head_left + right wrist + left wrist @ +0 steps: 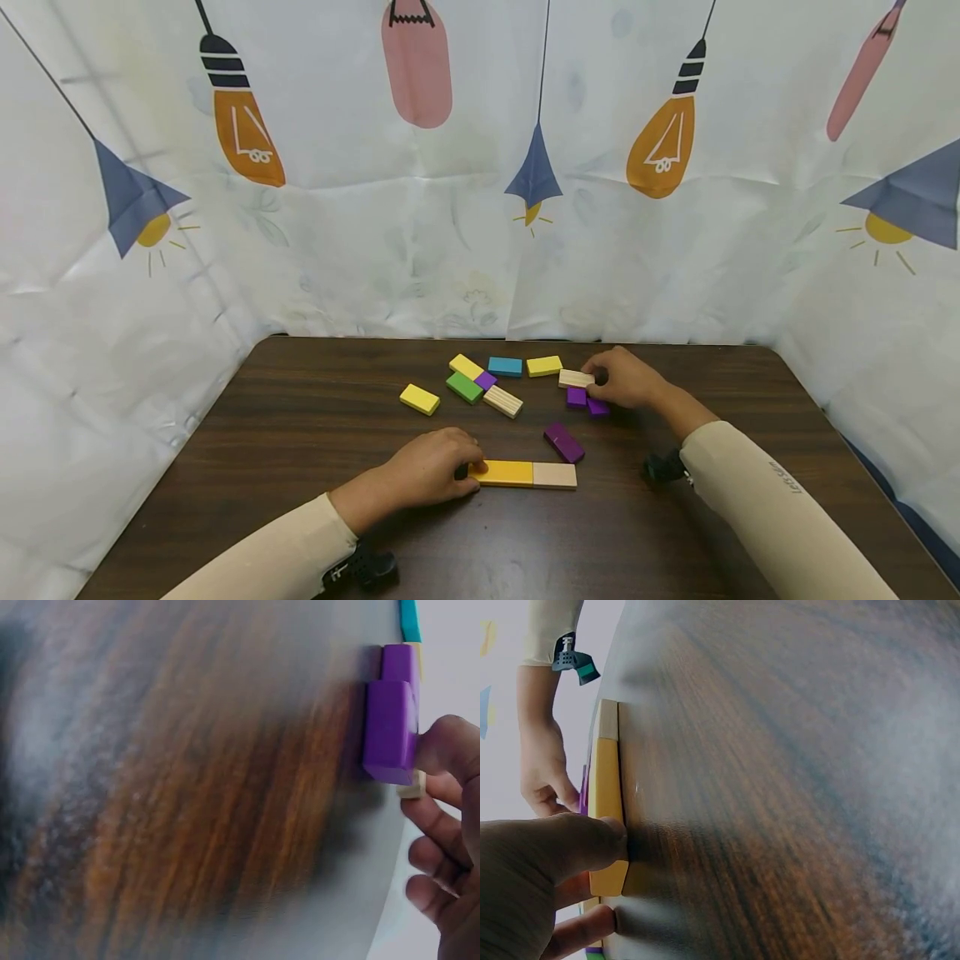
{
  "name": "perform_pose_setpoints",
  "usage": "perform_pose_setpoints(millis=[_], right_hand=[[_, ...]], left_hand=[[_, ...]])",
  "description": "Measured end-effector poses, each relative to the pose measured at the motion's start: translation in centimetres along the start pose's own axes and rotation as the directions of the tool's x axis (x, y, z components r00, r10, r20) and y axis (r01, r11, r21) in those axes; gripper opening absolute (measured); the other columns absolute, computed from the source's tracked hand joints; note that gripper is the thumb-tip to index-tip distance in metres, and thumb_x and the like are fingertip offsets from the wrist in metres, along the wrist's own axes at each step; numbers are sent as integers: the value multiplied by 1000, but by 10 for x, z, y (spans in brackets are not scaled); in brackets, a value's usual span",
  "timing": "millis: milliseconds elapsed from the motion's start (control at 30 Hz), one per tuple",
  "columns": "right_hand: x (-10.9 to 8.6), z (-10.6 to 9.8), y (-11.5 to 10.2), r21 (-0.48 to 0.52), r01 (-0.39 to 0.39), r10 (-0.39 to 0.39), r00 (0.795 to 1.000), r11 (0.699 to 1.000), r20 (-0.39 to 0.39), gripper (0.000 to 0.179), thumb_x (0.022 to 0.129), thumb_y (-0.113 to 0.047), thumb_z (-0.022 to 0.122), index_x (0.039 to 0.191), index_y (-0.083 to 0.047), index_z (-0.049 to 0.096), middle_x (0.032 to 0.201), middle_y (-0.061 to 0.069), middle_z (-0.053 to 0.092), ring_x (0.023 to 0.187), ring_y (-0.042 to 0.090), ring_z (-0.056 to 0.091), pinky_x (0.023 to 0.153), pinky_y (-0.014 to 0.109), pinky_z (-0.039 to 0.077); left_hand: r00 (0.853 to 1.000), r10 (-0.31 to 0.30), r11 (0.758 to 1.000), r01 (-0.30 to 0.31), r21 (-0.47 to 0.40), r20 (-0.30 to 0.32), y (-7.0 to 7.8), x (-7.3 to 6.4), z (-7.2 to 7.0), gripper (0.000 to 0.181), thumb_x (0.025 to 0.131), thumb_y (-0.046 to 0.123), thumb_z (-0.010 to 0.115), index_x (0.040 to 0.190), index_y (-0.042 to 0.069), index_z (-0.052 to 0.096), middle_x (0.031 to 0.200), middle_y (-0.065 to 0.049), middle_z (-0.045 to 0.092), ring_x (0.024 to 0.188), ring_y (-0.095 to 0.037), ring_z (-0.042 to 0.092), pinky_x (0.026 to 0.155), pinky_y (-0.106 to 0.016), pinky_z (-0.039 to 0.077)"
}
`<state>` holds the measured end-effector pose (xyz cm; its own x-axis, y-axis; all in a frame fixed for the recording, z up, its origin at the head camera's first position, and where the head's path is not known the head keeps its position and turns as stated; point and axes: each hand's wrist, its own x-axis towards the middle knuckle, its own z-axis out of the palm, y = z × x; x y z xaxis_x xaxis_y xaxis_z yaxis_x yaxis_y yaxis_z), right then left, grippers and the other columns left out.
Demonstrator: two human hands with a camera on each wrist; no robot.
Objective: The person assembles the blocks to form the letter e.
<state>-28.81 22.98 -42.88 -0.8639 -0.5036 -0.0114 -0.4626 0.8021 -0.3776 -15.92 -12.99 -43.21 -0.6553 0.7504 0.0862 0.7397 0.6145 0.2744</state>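
Note:
My left hand pinches the left end of a yellow wooden block lying flat near the table's middle. In the left wrist view the thumb presses on that block's near face, with fingers behind it. A plain wood block sits end to end with the yellow one, forming a straight row. Farther back, my right hand pinches the right end of another plain wood block. Two purple blocks lie just in front of it, close to the right thumb. A darker purple block rests at an angle behind the row.
Loose blocks lie toward the back: a blue one, a green one, a striped plain one and several yellow ones, including a separate yellow block at left. A printed white curtain hangs behind the dark wooden table.

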Motion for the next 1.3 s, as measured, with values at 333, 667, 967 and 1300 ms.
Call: perform_pose_setpoints(millis=[333,667,967,1300], right_hand=[[-4,-8,-13,0,-24,24,991,1000,-129,31,90,-27,75,116,-11,74,107,3,71,106,29,57,86,50,50],[-7,-7,-41,-16,27,-29,994,999,-101,31,87,-27,77,115,-14,75,105,-1,70,106,26,57,86,47,51],[-9,3,-60,-16,80,-81,992,997,-95,26,85,-28,77,109,-18,77,97,-9,68,103,20,54,78,37,51],[-13,13,-79,3,116,-116,991,993,-62,22,86,-30,78,107,-25,77,95,-14,65,100,16,53,75,35,51]], left_hand=[[1000,-2,1000,2,2,-1,1,0,0,10,89,24,82,96,20,77,99,9,69,102,-12,64,89,-33,54],[1000,3,1000,-3,6,-4,0,1,0,10,88,24,82,96,20,77,98,9,69,100,-11,64,86,-32,55],[1000,9,1000,-8,9,-11,0,1,1,10,88,24,83,95,20,76,96,10,69,98,-10,63,85,-31,55],[1000,15,1000,-15,6,-15,-1,0,1,9,88,24,82,94,20,76,96,10,69,96,-10,63,84,-30,55]])
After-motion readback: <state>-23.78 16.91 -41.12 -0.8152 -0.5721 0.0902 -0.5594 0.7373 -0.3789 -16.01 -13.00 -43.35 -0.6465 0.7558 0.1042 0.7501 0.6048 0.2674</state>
